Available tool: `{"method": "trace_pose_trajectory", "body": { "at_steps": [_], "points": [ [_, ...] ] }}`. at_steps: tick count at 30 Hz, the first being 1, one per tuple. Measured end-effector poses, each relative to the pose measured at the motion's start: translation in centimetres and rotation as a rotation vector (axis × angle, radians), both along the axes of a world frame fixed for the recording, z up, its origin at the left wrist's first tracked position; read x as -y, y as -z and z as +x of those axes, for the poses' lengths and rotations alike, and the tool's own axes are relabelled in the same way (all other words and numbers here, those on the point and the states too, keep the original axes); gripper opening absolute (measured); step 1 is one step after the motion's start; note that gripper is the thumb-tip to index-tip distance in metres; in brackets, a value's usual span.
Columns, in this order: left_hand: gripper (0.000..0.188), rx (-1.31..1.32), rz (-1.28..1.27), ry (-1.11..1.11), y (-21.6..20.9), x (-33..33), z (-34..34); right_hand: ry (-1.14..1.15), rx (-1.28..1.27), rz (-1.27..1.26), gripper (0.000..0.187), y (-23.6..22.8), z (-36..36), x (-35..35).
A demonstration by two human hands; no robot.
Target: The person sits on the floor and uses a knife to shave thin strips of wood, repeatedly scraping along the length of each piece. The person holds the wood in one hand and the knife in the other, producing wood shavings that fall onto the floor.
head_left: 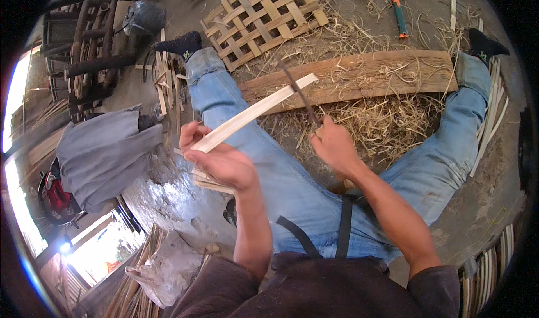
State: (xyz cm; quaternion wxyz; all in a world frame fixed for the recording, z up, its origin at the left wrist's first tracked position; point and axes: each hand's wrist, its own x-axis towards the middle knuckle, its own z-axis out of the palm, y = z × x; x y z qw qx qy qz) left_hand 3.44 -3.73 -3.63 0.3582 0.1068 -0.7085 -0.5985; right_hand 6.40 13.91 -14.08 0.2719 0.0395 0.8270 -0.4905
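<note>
My left hand [223,163] is closed around the near end of a pale flat wooden strip [250,113], which slants up and away to the right over my left thigh. A knife [305,100] with a narrow dark blade is in my right hand [337,146], its fingers wrapped round the handle. The blade crosses the strip near the far end; whether it touches the wood I cannot tell. Just below my left hand, more pale strips [212,182] show, partly covered by the palm.
A worn plank [359,81] spans between my lower legs, with curly shavings [387,118] on and around it. Beyond lies a woven lattice panel [264,17] and a tool with an orange-green handle [398,14]. Long strips [489,118] lie beside my right leg; grey cloth [106,155] hangs left.
</note>
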Motion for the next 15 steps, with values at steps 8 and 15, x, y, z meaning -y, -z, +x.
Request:
{"method": "trace_pose_trajectory", "body": {
  "at_steps": [8,15],
  "points": [
    [0.026,0.376,-0.388,-0.139,-3.0,1.8,2.7,-0.047,-0.029,-0.022,0.037,-3.0,0.8,0.1],
    [0.017,0.329,-0.38,-0.184,-2.9,2.6,3.2,-0.19,-0.095,-0.282,0.028,-11.8,3.2,3.4]
  ]
}}
